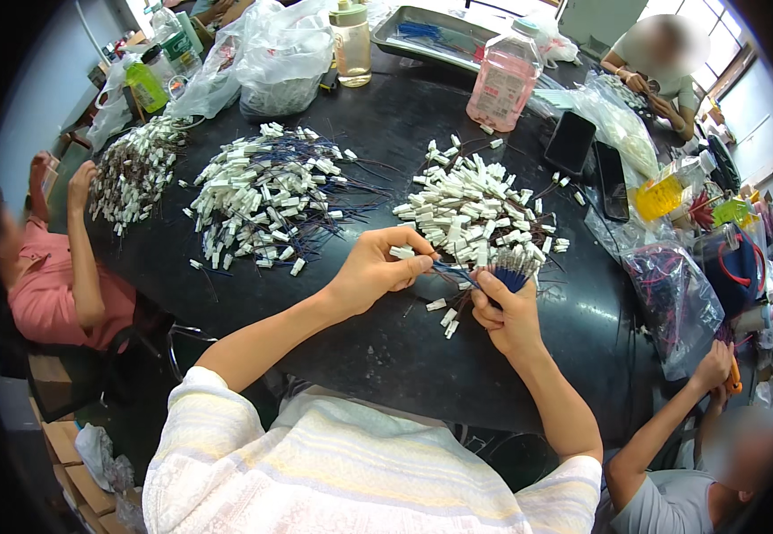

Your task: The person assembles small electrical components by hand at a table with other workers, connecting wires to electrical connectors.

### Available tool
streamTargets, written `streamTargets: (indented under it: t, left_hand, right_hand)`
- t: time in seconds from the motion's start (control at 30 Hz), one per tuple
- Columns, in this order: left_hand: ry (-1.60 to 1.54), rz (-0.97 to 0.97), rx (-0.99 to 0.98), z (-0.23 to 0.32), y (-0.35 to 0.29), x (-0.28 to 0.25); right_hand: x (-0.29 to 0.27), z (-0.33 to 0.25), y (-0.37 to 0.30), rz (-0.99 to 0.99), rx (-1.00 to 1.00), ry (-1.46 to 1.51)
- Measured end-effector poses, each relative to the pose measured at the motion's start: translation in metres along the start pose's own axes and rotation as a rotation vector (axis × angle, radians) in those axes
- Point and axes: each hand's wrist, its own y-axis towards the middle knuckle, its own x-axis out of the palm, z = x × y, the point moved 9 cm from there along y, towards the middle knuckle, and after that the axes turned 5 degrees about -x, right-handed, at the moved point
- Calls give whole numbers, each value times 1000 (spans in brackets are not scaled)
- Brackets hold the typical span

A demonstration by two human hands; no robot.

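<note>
My left hand (370,274) is closed in a pinch. A small white plug connector (402,253) shows between its fingers, and thin dark wires run from there toward my right hand. My right hand (513,313) grips a fanned bundle of blue wires (511,279) whose tips look metallic. Just beyond both hands lies a heap of white connectors with dark wires (467,209). A few loose white connectors (449,318) rest on the black table (360,343) beside my right hand. Exactly how the fingertips meet the thin wires is too small to tell.
Two more connector heaps lie leftward, one with blue wires (266,191), one with brown wires (137,169). Along the back stand a pink-liquid jug (502,80), drink bottle (351,44) and metal tray (427,40). Phones (570,142) and bags (671,289) lie right. Three people sit around.
</note>
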Motion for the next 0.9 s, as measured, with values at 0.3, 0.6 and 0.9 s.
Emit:
streamTargets:
  t: [0.3, 0.6, 0.9]
  left_hand:
    - [-151, 152, 42, 27, -16, -53]
    - [375, 492, 253, 143, -32, -179]
    - [1658, 1030, 504, 201, -83, -172]
  right_hand:
    - [3, -9, 2, -5, -86, -71]
    - [-3, -12, -2, 62, -141, -115]
    - [2, -12, -6, 50, -143, -149]
